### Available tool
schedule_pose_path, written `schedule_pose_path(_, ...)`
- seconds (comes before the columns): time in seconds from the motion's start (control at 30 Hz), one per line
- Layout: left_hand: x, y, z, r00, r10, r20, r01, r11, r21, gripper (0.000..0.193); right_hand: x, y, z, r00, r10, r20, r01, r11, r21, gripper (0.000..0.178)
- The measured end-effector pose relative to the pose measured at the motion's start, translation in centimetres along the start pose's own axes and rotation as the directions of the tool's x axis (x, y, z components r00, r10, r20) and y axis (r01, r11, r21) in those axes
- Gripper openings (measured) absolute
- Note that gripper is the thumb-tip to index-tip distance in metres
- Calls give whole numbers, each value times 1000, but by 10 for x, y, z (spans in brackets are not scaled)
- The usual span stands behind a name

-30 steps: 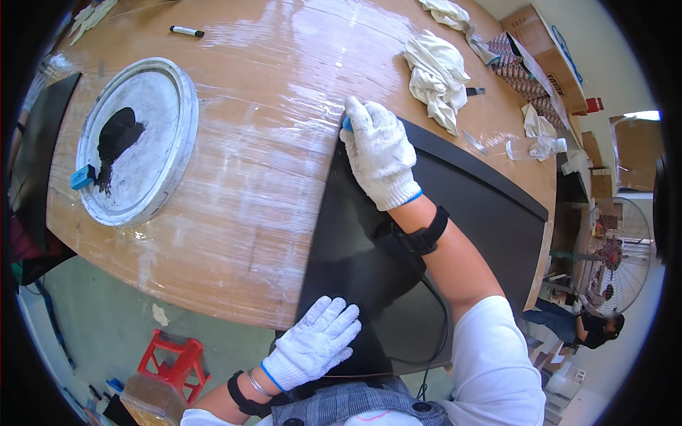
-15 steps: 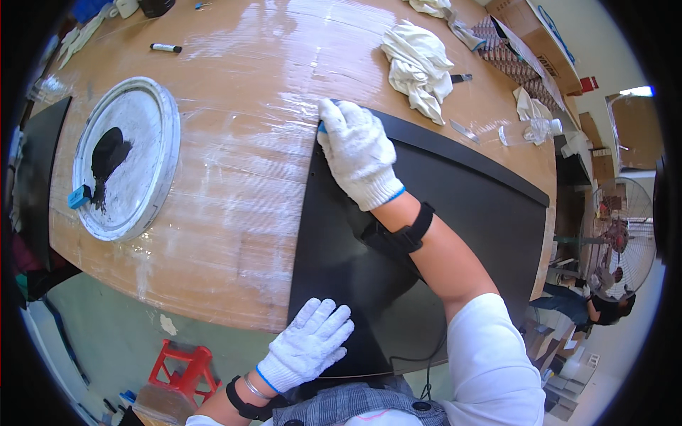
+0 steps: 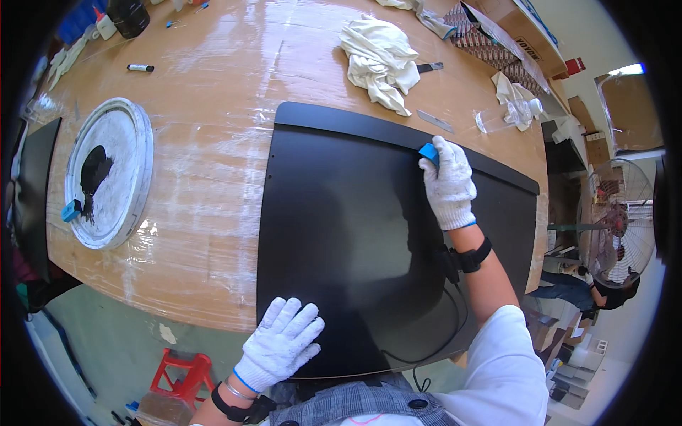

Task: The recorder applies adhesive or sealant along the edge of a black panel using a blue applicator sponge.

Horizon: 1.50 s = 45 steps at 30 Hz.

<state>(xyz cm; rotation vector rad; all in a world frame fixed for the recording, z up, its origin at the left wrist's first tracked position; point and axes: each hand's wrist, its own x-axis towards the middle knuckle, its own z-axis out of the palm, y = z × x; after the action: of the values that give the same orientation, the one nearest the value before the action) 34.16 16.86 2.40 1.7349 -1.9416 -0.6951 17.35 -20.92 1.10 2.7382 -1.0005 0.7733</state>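
Observation:
A large black flat panel (image 3: 355,227) lies on a wooden table covered in clear film (image 3: 213,106). My right hand (image 3: 449,183), in a white glove, presses a small blue scraper (image 3: 428,152) against the panel near its far edge. My left hand (image 3: 280,342), also gloved, rests flat with fingers spread on the panel's near left corner. A black band sits on each wrist.
A round white plate (image 3: 117,177) with black paste and a small blue scraper (image 3: 69,210) sits at the left. White rags (image 3: 380,60) lie at the far side, with a marker (image 3: 140,68). A red stool (image 3: 181,369) stands below the table edge. A fan (image 3: 625,213) stands at the right.
My right hand slid with the blue scraper from the panel's far left corner rightward along its far edge. My left hand stayed on the near corner.

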Motion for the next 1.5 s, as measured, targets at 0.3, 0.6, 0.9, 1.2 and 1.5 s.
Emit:
schedule_pose_path(0.3,5,17,11,992,-123,11,121,988,91,49,15,-32,8,999,-42,-22,44,992,122,52)
schedule_pose_path(0.6,5,22,29,987,-141,-80,153,974,166,49,-48,112,-31,980,118,-160,-136,985,-107,44)
schedule_pose_path(0.9,13,25,21,980,-155,-128,176,967,181,47,-14,36,1,985,-6,-174,33,988,151,50)
schedule_pose_path(1.2,2,17,25,974,-120,-192,140,985,96,46,38,-69,29,976,-202,-79,214,953,213,52)
schedule_pose_path(1.5,-8,-3,13,968,-86,-235,7,948,-319,39,93,-150,58,914,-406,3,389,879,274,50)
